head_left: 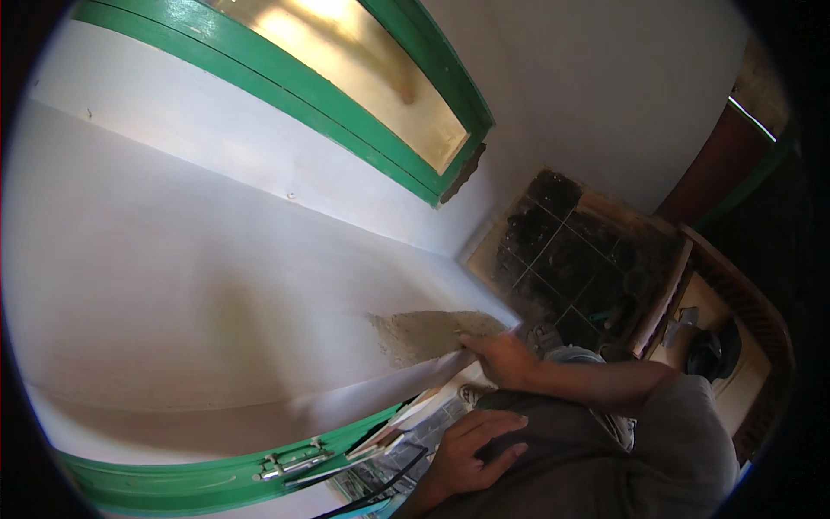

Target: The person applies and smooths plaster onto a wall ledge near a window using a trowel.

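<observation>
White wall (pixel 199 259), right hand (pixel 501 359) pressing grey patch (pixel 428 333)

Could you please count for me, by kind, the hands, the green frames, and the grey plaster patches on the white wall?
Hands: 2, left hand and right hand
Green frames: 2, upper and lower
Grey plaster patches: 1
Total: 5

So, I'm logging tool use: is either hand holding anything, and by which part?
Cannot be told for the right hand, pressed to the grey patch on the white wall. The left hand rests open on the knee.
</observation>
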`<action>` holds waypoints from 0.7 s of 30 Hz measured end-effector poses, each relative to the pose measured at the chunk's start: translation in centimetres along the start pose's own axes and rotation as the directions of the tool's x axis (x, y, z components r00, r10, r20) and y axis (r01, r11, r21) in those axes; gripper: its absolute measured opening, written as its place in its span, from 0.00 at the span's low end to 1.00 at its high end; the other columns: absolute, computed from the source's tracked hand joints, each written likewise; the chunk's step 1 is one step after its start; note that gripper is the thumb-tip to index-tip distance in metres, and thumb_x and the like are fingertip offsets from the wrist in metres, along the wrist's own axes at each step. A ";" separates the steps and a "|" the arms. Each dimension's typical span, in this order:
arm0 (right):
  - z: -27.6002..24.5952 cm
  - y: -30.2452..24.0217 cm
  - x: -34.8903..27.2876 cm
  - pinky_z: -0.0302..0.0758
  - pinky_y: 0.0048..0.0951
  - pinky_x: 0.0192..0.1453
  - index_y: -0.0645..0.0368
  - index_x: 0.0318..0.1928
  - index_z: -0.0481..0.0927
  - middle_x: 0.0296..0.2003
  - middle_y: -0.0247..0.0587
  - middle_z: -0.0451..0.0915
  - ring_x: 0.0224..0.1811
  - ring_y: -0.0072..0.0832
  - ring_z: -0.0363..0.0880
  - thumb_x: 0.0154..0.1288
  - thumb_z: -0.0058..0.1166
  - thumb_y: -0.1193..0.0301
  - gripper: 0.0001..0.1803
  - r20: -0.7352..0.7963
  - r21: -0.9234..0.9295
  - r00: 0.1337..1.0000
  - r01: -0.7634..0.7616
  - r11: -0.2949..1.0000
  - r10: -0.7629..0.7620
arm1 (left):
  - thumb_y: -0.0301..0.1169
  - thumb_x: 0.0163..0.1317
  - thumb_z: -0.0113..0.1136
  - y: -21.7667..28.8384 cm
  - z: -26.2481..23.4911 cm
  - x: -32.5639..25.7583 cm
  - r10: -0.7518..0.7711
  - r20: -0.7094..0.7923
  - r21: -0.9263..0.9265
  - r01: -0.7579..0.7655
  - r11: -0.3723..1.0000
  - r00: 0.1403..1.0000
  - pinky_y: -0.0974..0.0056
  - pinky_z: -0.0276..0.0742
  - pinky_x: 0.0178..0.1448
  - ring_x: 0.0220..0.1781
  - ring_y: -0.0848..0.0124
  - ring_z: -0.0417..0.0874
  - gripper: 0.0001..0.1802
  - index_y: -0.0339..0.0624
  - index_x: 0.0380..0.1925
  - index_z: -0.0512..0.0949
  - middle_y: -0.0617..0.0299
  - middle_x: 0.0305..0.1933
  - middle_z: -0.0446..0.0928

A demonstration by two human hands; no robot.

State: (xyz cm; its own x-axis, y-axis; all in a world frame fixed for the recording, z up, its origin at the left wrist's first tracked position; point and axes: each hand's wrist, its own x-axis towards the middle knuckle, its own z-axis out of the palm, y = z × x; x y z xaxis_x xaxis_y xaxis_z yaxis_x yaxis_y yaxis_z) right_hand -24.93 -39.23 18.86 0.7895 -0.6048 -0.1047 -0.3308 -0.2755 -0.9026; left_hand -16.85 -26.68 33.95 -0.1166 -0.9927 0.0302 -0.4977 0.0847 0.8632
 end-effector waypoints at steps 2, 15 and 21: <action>0.1 -0.3 0.1 0.83 0.48 0.57 0.57 0.66 0.79 0.52 0.56 0.86 0.53 0.53 0.87 0.64 0.57 0.80 0.28 -0.162 0.134 0.952 0.284 0.950 -0.261 | 0.25 0.57 0.77 0.1 0.0 -0.2 -0.013 -0.005 0.012 0.013 1.000 1.000 0.59 0.85 0.57 0.52 0.57 0.89 0.21 0.39 0.52 0.85 0.52 0.52 0.86; 1.1 1.9 2.6 0.81 0.49 0.57 0.53 0.65 0.82 0.47 0.55 0.88 0.50 0.52 0.88 0.67 0.56 0.74 0.25 -0.325 0.190 0.910 0.330 0.925 -0.258 | 0.25 0.57 0.78 0.3 0.3 -1.0 -0.077 -0.063 0.038 0.079 0.996 0.995 0.59 0.84 0.58 0.53 0.58 0.89 0.20 0.40 0.51 0.86 0.52 0.52 0.86; 0.9 0.9 2.6 0.82 0.48 0.54 0.53 0.63 0.83 0.44 0.54 0.88 0.46 0.54 0.88 0.66 0.56 0.76 0.24 -0.154 -0.027 0.977 0.143 0.989 -0.145 | 0.25 0.57 0.78 0.4 0.4 -0.8 -0.052 -0.059 0.068 0.056 0.996 0.997 0.59 0.84 0.58 0.53 0.58 0.89 0.20 0.40 0.50 0.86 0.53 0.52 0.87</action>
State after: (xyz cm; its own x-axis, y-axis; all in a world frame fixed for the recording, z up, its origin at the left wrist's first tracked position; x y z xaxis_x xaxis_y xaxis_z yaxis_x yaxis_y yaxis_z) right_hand -22.70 -40.41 17.40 0.7401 -0.6660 0.0929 -0.2287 -0.3793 -0.8966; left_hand -17.29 -25.86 34.06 -0.0392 -0.9991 0.0146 -0.5608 0.0341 0.8272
